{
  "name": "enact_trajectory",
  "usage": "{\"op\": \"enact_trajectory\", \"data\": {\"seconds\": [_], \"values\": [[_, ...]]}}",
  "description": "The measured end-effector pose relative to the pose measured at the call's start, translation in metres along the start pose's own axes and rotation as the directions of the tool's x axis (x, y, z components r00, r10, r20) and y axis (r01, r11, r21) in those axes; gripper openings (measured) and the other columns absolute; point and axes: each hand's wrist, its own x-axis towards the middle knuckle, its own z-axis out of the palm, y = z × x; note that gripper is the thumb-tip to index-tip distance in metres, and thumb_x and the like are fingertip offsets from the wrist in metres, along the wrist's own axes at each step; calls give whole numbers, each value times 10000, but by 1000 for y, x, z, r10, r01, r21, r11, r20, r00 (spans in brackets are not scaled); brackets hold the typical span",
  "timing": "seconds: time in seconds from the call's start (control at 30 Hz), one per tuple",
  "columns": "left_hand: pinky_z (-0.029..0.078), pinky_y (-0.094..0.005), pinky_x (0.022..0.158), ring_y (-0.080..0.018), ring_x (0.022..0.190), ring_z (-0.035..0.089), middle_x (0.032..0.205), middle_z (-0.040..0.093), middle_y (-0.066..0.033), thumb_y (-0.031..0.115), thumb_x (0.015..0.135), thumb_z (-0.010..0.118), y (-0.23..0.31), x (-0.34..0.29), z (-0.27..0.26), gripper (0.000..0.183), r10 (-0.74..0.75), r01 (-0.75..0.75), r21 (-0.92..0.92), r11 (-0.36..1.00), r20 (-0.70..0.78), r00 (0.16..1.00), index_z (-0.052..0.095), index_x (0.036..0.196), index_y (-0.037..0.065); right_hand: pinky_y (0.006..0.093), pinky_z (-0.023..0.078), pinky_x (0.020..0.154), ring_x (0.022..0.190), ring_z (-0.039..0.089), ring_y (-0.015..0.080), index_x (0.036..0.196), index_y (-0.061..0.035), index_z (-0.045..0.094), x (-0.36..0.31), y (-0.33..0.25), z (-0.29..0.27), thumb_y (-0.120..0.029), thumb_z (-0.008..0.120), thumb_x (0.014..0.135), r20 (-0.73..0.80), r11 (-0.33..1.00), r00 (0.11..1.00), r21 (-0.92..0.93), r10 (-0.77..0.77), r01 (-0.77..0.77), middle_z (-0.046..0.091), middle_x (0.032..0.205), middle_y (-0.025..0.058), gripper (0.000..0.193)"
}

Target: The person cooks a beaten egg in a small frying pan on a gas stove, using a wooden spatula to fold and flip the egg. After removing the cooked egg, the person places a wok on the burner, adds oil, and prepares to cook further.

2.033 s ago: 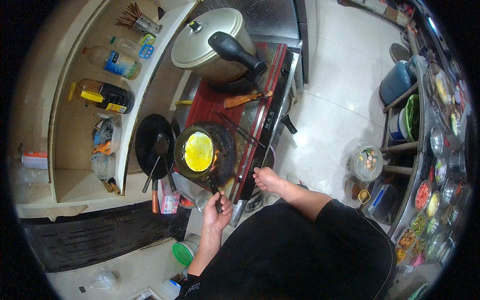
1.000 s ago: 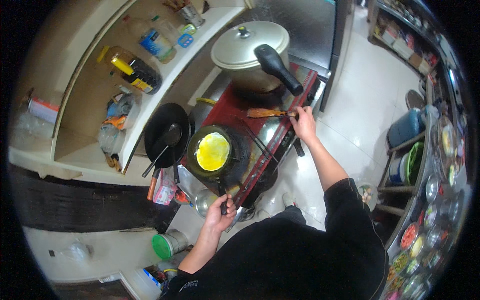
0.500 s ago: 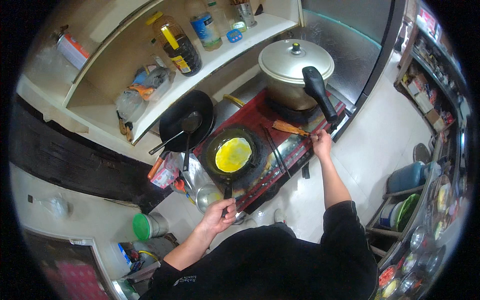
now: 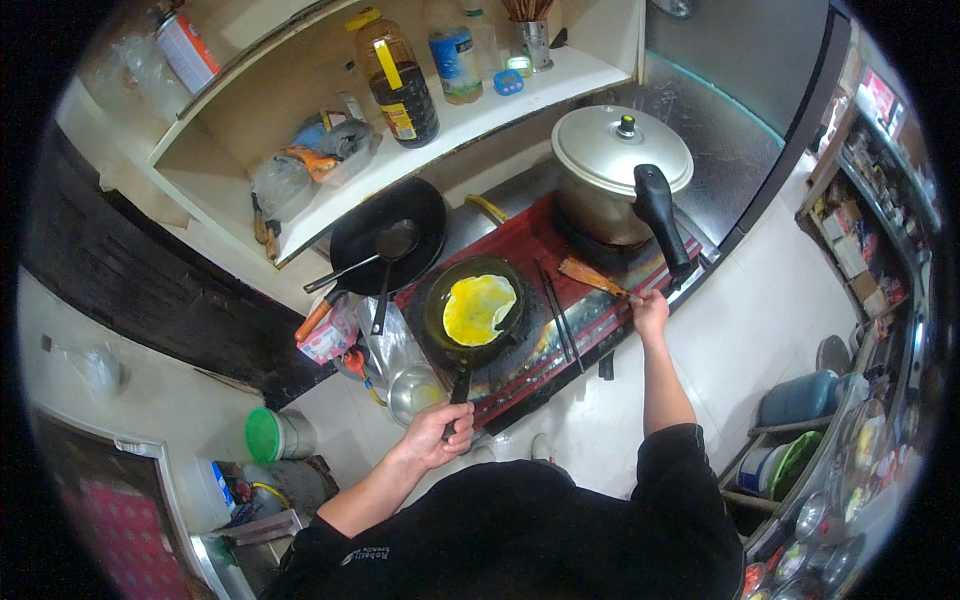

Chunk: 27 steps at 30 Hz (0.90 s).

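Observation:
A black frying pan (image 4: 437, 312) with a flat yellow omelette (image 4: 479, 307) sits on the left burner of a red stove (image 4: 560, 325). My left hand (image 4: 435, 433) grips the pan's black handle at the stove's near edge. My right hand (image 4: 650, 310) is closed on the handle end of a wooden spatula (image 4: 592, 277), which lies flat on the stove top between the pan and a silver pressure cooker (image 4: 620, 170). A pair of dark chopsticks (image 4: 558, 315) lies on the stove right of the pan.
A black wok (image 4: 385, 235) with a ladle leans behind the stove. Shelves above hold a big oil bottle (image 4: 400, 90), jars and bags. A steel bowl (image 4: 415, 393) sits left of the stove. A green-lidded tub (image 4: 275, 435) stands on the floor; a rack with pots stands at right.
My right hand reached from beside my body out to the spatula on the stove and closed on it. My left hand stayed on the pan handle. The view shifted as my head moved.

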Motion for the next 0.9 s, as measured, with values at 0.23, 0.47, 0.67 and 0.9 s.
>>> {"op": "enact_trajectory", "data": {"seconds": [0.23, 0.47, 0.67, 0.9], "values": [[288, -250, 385, -125, 467, 428, 655, 482, -36, 128, 963, 520, -13, 4, -15, 89, 133, -117, 217, 969, -60, 989, 494, 974, 44, 293, 492, 664, 673, 608, 145, 838, -7, 615, -2, -11, -8, -56, 761, 768, 3, 999, 1000, -34, 8, -8, 660, 733, 67, 169], [272, -261, 373, -127, 449, 438, 647, 498, -41, 122, 953, 534, -16, 8, -28, 89, 251, -177, 416, 892, -130, 959, 496, 963, 43, 378, 524, 707, 728, 674, 280, 830, -20, 652, -5, -21, -17, -118, 771, 728, 43, 994, 994, -50, 97, -95, 681, 749, 147, 185], [278, -258, 379, -131, 456, 443, 650, 499, -40, 133, 958, 533, -17, 11, -35, 95, 252, -196, 394, 898, -94, 963, 499, 959, 45, 330, 511, 611, 636, 624, 184, 834, -26, 630, -8, -23, -19, -78, 772, 731, 95, 979, 980, 90, 174, -183, 645, 695, 73, 183], [285, -253, 386, -130, 475, 451, 660, 504, -38, 139, 958, 542, -22, 24, -41, 98, 236, -176, 357, 917, -132, 963, 498, 948, 52, 254, 484, 540, 640, 562, 122, 1050, -9, 583, -40, -57, -50, -4, 583, 911, 458, 508, 818, 641, 348, -575, 587, 803, 21, 139]]}}
